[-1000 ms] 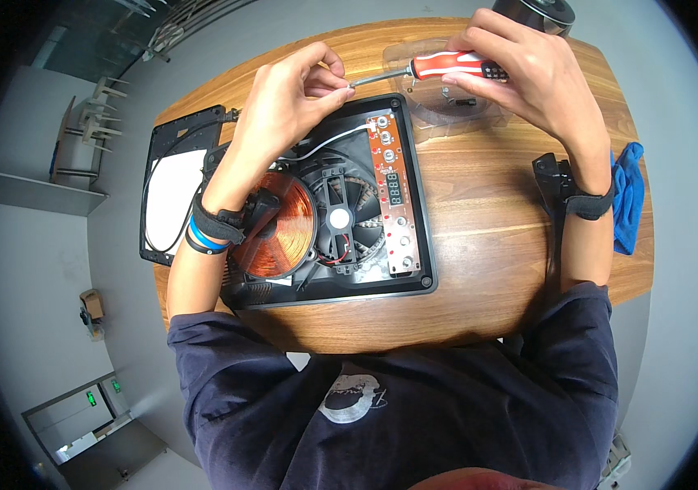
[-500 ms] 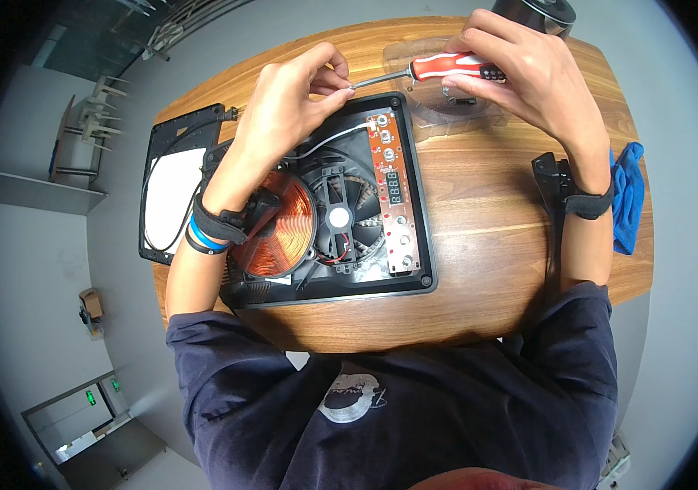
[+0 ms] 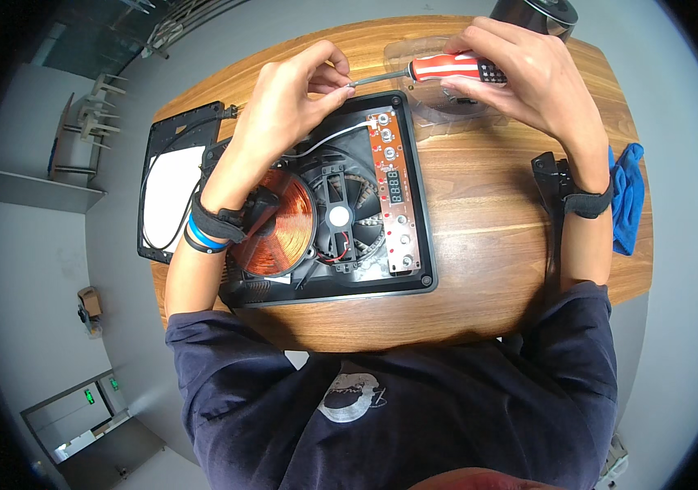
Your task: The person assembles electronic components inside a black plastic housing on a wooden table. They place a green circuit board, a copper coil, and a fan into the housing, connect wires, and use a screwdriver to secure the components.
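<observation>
My right hand (image 3: 520,73) is wrapped round the red-and-white handle of a screwdriver (image 3: 447,67), held level with its shaft pointing left. My left hand (image 3: 304,90) pinches at the shaft's tip with thumb and fingertips. Whatever small piece sits in that pinch is too tiny to make out. Both hands are above the far edge of an opened induction cooker (image 3: 433,245). Inside it lie a round copper coil (image 3: 287,233), a black fan (image 3: 338,216) and an orange circuit board (image 3: 394,167) with a white cable. My left forearm covers part of the casing.
Behind the screwdriver, a clear plastic tray (image 3: 424,122) holds small dark parts. A black cylindrical container (image 3: 557,15) stands at the far right. A blue cloth (image 3: 626,200) lies by the table's right edge. At left is a black panel (image 3: 153,147) bearing a white sheet and a power cord.
My right hand has shifted slightly on the screwdriver handle, and the handle is turned a little. The left hand's pinch at the tip stays in place.
</observation>
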`<state>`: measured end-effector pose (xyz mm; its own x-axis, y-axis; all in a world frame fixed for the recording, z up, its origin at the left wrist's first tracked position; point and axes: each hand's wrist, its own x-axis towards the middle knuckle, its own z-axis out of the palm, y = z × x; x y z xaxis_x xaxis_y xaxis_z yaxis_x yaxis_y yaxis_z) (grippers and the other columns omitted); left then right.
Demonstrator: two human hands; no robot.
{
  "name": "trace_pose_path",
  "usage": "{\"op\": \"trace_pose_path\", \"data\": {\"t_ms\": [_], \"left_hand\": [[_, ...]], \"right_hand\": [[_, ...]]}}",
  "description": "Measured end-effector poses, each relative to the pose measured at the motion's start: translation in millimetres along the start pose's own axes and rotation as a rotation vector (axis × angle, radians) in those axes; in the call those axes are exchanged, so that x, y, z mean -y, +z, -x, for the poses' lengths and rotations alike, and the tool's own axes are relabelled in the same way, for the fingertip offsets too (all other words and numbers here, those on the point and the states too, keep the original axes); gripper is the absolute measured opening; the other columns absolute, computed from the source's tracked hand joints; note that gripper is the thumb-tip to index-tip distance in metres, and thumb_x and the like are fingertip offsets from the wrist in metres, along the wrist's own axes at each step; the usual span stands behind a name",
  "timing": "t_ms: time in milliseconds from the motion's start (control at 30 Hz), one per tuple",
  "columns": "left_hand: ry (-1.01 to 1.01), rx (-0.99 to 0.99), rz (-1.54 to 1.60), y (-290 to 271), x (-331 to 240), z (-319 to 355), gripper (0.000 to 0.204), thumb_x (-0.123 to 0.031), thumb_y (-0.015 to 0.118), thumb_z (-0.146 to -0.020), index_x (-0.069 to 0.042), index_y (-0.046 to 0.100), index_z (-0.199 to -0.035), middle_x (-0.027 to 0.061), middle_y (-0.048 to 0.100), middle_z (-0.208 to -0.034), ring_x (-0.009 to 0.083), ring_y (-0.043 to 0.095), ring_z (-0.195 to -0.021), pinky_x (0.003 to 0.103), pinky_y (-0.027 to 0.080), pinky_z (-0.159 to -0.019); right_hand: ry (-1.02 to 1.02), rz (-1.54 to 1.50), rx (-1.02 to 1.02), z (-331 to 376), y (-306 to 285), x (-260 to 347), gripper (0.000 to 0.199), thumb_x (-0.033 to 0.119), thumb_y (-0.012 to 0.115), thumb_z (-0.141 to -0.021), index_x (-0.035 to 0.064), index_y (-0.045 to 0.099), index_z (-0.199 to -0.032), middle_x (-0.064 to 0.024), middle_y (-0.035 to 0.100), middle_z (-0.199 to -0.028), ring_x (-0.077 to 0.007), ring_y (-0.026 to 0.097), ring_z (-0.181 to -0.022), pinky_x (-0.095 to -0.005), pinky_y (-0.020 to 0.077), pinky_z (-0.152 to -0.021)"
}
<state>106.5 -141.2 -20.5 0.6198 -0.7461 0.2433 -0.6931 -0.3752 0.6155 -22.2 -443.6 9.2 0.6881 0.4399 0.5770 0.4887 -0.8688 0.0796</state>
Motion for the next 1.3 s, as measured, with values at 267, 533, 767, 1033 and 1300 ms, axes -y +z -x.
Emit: {"op": "trace_pose_path", "data": {"t_ms": [267,533,767,1033,1300], "left_hand": [[0.090,-0.020,-0.022,-0.4,7.1,3.7,0.040,-0.014,0.087,-0.095,-0.002,0.066,-0.127,0.0182,0.081,-0.117,0.0288,0.081,-0.112,0.039,0.065,-0.099],[0.029,0.402,-0.478,-22.4,-37.5,70.3,0.083,-0.042,0.084,-0.096,-0.009,0.048,-0.164,0.0283,0.046,-0.170,0.0461,0.053,-0.151,0.050,0.048,-0.122],[-0.060,0.736,-0.591,4.3,-65.5,115.4,0.134,-0.050,0.099,-0.067,-0.016,0.029,-0.176,0.0338,0.006,-0.183,0.0638,0.021,-0.162,0.067,0.039,-0.127],[-0.076,0.772,-0.593,10.8,-67.9,117.0,0.143,-0.055,0.098,-0.062,-0.007,0.025,-0.176,0.0401,0.003,-0.180,0.0681,0.018,-0.161,0.069,0.039,-0.126],[-0.079,0.859,-0.598,16.7,-70.0,118.2,0.149,-0.057,0.100,-0.058,-0.004,0.024,-0.175,0.0454,0.000,-0.177,0.0694,0.013,-0.161,0.077,0.036,-0.124]], "right_hand": [[-0.007,-0.007,-0.019,-2.1,-1.0,1.1,0.034,0.035,0.088,-0.092,0.0085,0.074,-0.108,-0.0082,0.076,-0.098,-0.0295,0.075,-0.084,-0.0386,0.0609,-0.069],[0.041,0.038,0.051,1.9,-6.9,-7.2,0.043,0.049,0.076,-0.101,0.0074,0.070,-0.094,-0.0073,0.069,-0.083,-0.0224,0.070,-0.075,-0.0336,0.0584,-0.068],[0.062,0.033,0.066,2.1,-7.7,-9.4,0.036,0.038,0.083,-0.093,0.0047,0.073,-0.102,-0.0112,0.072,-0.090,-0.0284,0.074,-0.084,-0.0386,0.0599,-0.074],[0.093,0.023,0.105,-0.6,-1.0,-8.1,0.035,0.037,0.085,-0.093,0.0045,0.074,-0.101,-0.0113,0.074,-0.091,-0.0288,0.075,-0.082,-0.0380,0.0598,-0.071],[0.093,0.058,0.128,-2.5,3.5,-7.4,0.037,0.040,0.084,-0.093,0.0051,0.076,-0.101,-0.0106,0.075,-0.091,-0.0279,0.075,-0.082,-0.0377,0.0611,-0.072]]}}
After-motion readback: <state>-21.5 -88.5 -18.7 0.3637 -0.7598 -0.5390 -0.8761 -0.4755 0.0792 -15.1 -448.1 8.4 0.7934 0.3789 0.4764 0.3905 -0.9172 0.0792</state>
